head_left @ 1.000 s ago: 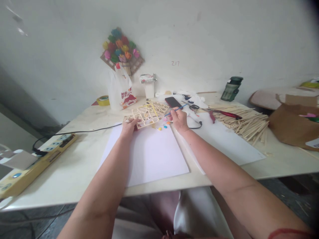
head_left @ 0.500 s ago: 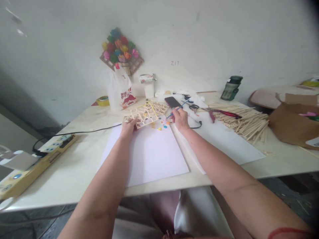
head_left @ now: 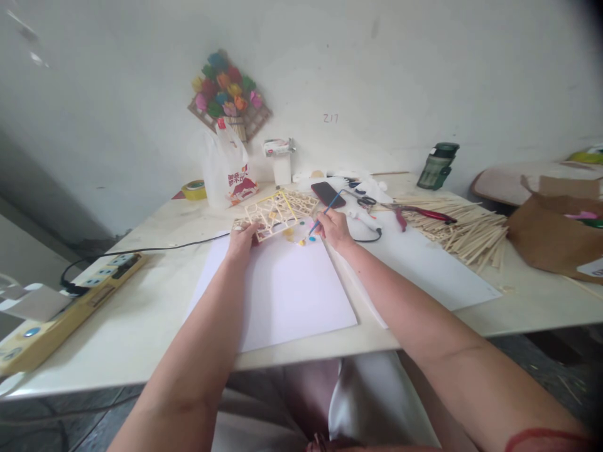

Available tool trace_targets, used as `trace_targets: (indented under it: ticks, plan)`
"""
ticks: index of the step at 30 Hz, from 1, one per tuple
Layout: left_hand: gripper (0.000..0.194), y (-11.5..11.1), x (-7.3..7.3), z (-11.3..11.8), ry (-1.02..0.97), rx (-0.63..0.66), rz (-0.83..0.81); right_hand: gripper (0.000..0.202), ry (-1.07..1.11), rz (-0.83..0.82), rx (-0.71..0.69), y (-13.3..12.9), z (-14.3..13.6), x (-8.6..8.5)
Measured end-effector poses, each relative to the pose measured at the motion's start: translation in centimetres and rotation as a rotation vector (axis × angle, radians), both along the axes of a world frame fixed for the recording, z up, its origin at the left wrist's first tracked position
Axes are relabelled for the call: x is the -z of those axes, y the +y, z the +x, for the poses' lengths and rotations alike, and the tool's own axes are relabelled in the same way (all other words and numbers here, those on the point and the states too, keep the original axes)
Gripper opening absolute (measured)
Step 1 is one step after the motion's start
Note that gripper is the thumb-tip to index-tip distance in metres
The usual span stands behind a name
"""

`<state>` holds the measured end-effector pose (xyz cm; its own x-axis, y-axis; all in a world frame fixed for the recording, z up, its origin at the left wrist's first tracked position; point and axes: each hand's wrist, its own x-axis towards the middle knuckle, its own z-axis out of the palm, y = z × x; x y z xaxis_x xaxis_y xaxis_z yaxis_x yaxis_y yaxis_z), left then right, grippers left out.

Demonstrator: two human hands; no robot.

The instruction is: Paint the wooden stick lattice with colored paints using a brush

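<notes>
My left hand [head_left: 245,237] grips the near left corner of a pale wooden lattice frame [head_left: 269,216], which is tilted above white paper [head_left: 292,289] and has a yellow strip along part of its edge. My right hand [head_left: 334,227] is closed round a thin blue brush [head_left: 326,212]. Its lower tip points down at small blobs of paint, by a yellow one [head_left: 302,242] and a blue one [head_left: 312,238]. Whether the tip touches the paint is too small to tell.
Behind my right hand lie a phone [head_left: 328,194], scissors [head_left: 366,201] and red-handled pliers [head_left: 431,215]. Wooden sticks [head_left: 464,235] and a brown bag [head_left: 551,242] are at the right, a power strip [head_left: 75,307] at the left. A plastic bag [head_left: 226,169] stands behind.
My right hand has moved slightly left, and the brush stands steeper, its tip shifted left and down towards the yellow blob. The lattice has shifted slightly in my left hand.
</notes>
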<state>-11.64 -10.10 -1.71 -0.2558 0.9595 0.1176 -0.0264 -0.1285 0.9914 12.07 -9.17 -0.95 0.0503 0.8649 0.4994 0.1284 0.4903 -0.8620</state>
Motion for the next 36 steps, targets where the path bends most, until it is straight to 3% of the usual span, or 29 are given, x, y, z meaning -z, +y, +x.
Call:
trace_targets:
  ticks: [13, 26, 36]
  plan:
    - [0.032, -0.1, -0.1, 0.1, -0.002, -0.008, -0.013, 0.024, -0.03, 0.008, 0.011, 0.0, 0.0, 0.1]
    - [0.033, -0.2, -0.1, 0.1, 0.023, 0.016, 0.002, 0.019, 0.316, -0.139, 0.105, -0.2, 0.5, -1.6]
    - [0.035, -0.3, -0.2, 0.1, 0.059, 0.019, -0.005, 0.031, 0.306, 0.014, 0.083, 0.6, 0.3, -0.6]
